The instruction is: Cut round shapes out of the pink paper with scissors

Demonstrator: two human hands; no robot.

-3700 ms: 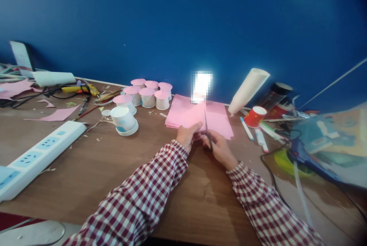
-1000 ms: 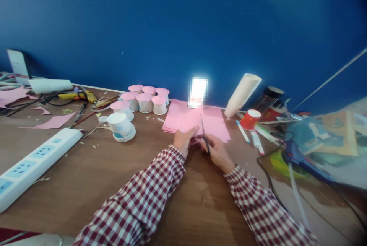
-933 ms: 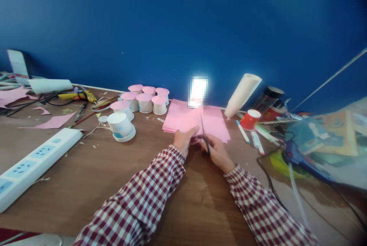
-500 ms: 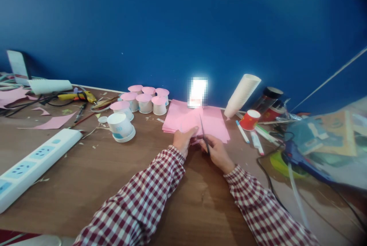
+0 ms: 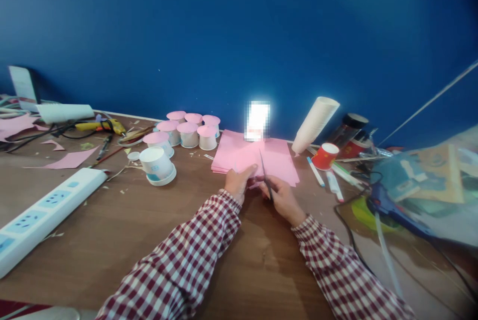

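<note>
My left hand (image 5: 238,183) is closed, its thumb pointing up and to the right, and a small bit of pink paper (image 5: 254,186) shows at its fingertips. My right hand (image 5: 283,197) grips a slim dark tool (image 5: 266,180) with a narrow, pointed upper end, standing nearly upright. Its exact kind is too small to make out. Both hands meet over the near edge of a stack of pink paper sheets (image 5: 278,158), and the fingers partly hide what is between them.
Several paper cups with pink tops (image 5: 188,128) stand left of the stack, near a white cup (image 5: 154,161). A power strip (image 5: 48,215) lies at left. On the right are leaning stacked cups (image 5: 315,121), a red cup (image 5: 326,156), markers (image 5: 333,184) and a blue glue gun (image 5: 392,210).
Almost nothing differs. Both hands keep their place and hold, and the dark tool's upper tip has shifted very slightly left.
</note>
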